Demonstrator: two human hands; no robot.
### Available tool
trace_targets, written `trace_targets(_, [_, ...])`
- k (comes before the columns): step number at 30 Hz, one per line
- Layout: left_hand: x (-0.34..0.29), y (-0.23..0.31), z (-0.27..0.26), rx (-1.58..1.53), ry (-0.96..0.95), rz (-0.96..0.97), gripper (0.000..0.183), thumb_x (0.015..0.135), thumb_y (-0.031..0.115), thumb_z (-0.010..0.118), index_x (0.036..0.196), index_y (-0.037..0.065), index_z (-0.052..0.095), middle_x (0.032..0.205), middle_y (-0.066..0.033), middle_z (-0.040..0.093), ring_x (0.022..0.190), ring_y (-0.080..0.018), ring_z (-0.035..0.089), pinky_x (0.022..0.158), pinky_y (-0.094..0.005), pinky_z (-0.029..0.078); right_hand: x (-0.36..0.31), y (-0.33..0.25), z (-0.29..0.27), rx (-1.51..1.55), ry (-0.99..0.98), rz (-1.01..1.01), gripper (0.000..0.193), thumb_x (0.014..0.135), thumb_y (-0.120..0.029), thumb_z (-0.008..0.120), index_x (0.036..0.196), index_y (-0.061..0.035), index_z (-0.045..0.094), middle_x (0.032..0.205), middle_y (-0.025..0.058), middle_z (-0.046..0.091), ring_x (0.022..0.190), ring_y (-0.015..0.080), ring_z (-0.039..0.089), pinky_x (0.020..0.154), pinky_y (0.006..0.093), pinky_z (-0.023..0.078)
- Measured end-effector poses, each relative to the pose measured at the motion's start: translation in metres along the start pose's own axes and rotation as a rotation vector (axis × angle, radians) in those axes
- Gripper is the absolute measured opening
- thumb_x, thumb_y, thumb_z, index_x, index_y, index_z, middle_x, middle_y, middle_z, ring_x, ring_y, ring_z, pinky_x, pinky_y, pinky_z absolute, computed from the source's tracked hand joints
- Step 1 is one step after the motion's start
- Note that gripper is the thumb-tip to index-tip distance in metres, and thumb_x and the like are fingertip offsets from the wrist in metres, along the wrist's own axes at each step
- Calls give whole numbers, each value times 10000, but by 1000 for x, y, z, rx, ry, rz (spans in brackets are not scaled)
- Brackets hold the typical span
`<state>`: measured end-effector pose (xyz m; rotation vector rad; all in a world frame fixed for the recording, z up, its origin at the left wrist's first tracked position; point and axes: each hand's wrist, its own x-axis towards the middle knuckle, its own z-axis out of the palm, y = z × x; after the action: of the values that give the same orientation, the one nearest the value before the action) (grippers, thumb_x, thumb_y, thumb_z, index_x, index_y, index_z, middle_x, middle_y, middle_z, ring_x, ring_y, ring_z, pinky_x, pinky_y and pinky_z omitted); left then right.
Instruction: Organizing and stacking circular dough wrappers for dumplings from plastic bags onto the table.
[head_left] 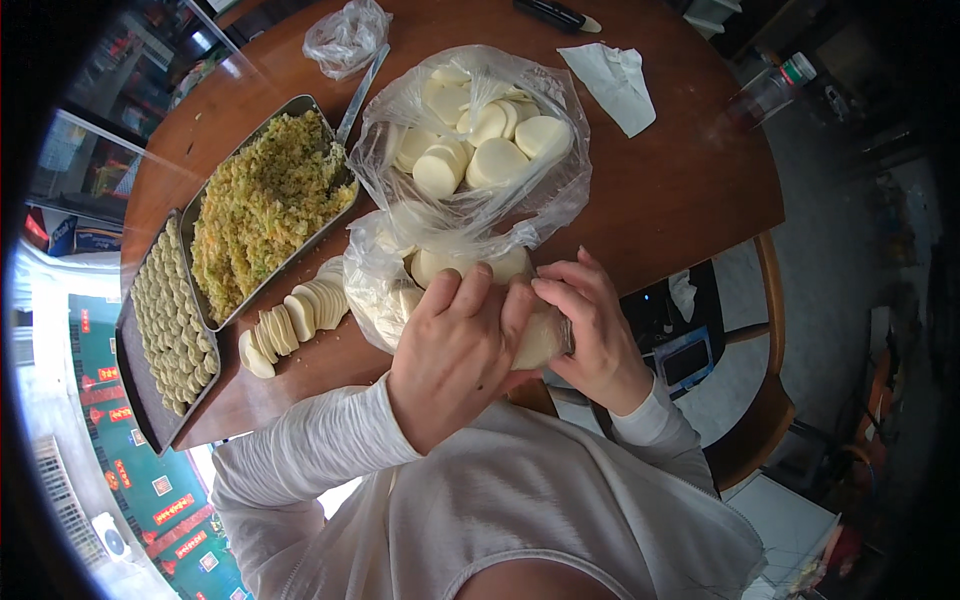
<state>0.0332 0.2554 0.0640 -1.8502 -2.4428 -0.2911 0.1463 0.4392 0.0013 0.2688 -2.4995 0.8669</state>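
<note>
Both my hands are closed on a clear plastic bag (375, 305) of round, pale dumpling wrappers (541, 343), held at the table's near edge. My left hand (452, 350) lies across it with fingers curled over the top. My right hand (597, 335) grips its right end, fingertips bent inward close to the left ones. Palms and fingers hide part of the wrappers. Just beyond sits a larger open plastic bag (572, 190) with several stacks of wrappers (498, 163). Left of my hands, a fanned row of wrappers (300, 315) lies on the wood.
A metal tray (335, 205) holds chopped yellow-green filling (265, 200), with a utensil handle (362, 95) sticking out. Farther left is a dark tray (150, 400) of small dumplings (175, 310). A crumpled bag (345, 38), paper (615, 88) and chair (765, 400) are around.
</note>
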Motion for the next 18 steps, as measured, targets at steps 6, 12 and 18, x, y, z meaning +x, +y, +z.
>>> trace_targets(6, [3,-4,6,-44,53,9,463,835,172,684,1245,-25,594,992,-96,689,1057,-253,579,901,-378,432,4,0,7,108,161,-10,910,673,15,905,1462,-90,464,1340,145,563,1284,352,578,1235,628,348])
trace_targets(12, [3,-7,7,-68,94,25,444,828,182,696,1221,-1,604,968,-86,683,1041,-253,579,911,-392,427,11,-7,-15,-8,-9,-2,891,699,-3,902,1466,-87,455,1310,131,575,1261,308,603,1273,642,267])
trace_targets(18, [4,-7,0,-94,80,3,498,776,196,763,1215,11,615,990,-87,698,1041,-255,590,921,-402,427,5,-6,-16,7,-32,45,879,707,-14,901,1464,-86,461,1268,114,590,1230,304,624,1283,655,238])
